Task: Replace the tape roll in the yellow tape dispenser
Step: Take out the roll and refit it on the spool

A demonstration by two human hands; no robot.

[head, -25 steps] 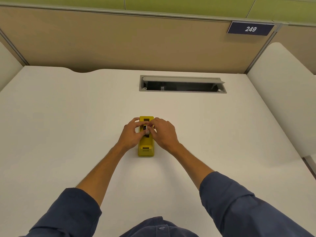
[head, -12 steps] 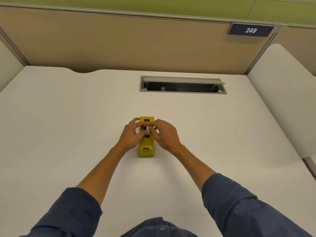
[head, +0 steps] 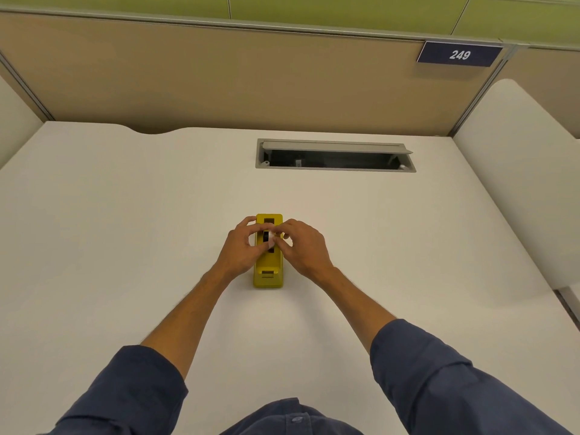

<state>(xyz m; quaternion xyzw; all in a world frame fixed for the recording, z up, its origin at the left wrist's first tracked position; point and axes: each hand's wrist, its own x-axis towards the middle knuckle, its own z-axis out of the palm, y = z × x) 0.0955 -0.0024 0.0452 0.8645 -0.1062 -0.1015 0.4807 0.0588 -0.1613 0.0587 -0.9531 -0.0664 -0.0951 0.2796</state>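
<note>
The yellow tape dispenser stands on the white desk, its cutter end toward me. A small tape roll with a dark core and whitish tape sits over the dispenser's middle slot, mostly hidden by fingers. My left hand comes in from the left and pinches the roll with thumb and fingers. From the right, my right hand pinches the same roll with curled fingertips. I cannot tell whether the roll is seated in the slot or held just above it.
An open grey cable tray is set into the desk behind the dispenser. Beige partition panels close off the back, with a sign reading 249. White side panels stand to the right and left.
Both hands stay on the roll over the dispenser; the fingers have shifted slightly and the roll shows a little more between them.
</note>
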